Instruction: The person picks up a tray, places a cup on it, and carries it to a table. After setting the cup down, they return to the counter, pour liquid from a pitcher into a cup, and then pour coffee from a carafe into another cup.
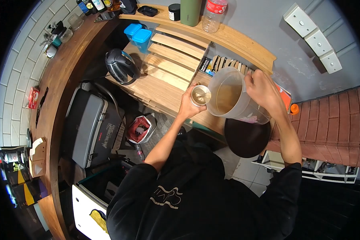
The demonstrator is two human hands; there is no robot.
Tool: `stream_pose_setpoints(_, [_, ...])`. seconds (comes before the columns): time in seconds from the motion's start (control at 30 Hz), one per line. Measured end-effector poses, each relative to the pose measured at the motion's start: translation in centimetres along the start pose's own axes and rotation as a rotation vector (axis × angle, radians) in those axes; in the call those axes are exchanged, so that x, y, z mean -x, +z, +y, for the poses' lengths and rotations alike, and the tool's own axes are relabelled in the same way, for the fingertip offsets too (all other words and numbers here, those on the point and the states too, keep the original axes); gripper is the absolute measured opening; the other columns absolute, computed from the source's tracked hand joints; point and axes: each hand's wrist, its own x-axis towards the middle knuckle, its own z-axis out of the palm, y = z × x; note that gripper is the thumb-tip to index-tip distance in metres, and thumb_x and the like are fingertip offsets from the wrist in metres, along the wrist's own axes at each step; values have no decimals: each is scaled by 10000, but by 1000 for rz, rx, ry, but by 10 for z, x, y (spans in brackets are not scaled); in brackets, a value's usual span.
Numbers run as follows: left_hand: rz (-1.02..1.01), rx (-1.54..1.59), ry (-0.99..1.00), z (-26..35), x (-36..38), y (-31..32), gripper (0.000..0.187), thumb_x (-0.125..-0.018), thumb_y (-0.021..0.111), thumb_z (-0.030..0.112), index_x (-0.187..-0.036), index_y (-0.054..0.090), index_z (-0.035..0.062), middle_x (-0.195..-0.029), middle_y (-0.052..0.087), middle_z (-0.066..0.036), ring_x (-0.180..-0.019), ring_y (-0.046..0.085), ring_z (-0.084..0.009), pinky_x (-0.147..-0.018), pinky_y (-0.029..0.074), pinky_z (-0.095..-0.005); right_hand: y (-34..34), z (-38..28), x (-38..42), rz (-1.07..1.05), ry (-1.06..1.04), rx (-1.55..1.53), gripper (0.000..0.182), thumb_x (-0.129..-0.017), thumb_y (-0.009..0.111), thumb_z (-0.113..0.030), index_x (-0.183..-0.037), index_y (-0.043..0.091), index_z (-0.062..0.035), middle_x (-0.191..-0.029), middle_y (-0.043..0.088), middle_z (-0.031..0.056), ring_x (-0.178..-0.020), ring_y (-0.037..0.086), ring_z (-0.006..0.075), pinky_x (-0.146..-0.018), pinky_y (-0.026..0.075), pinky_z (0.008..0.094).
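My left hand (187, 104) is closed around a small round cup (201, 96) with a pale rim and brownish liquid inside. Its mouth faces up toward the camera. Tilted toward that cup is a large translucent plastic pitcher (247, 105), gripped at its upper right side by my right hand (265, 90). Brownish liquid (227, 97) lies inside the pitcher. The pitcher's rim meets the cup's rim in this view. Both vessels are over the right end of a slatted wooden surface (173, 60).
A black kettle (121, 66) and blue-lidded containers (141, 36) stand at the left of the slats. Behind, a curved shelf (244, 44) carries a green bottle (190, 12) and a clear plastic bottle (214, 18). A round dark seat (247, 138) sits below the pitcher.
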Motion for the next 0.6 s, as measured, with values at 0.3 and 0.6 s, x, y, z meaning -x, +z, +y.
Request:
stream_pose_setpoints(0.3, [-22,-44,23,-13,-1,2,883,-481,837,156,-1255,478,-74,-1328,499,-249,-1240,502,-309,-1055,398,-363,-6,-1,-1,-20,-2,-9,363,-869,465,-151,-670,552,140,-634,499,328,-644,563,480,-649,467,491])
stream_pose_setpoints(0.6, [-22,-38,0,-10,1,2,878,-487,839,159,-1253,478,-73,-1323,503,-236,-1216,522,-288,-1042,410,-346,-11,-3,-1,-10,-20,-2,346,-859,465,-141,-676,543,143,-646,491,331,-655,566,474,-635,463,484])
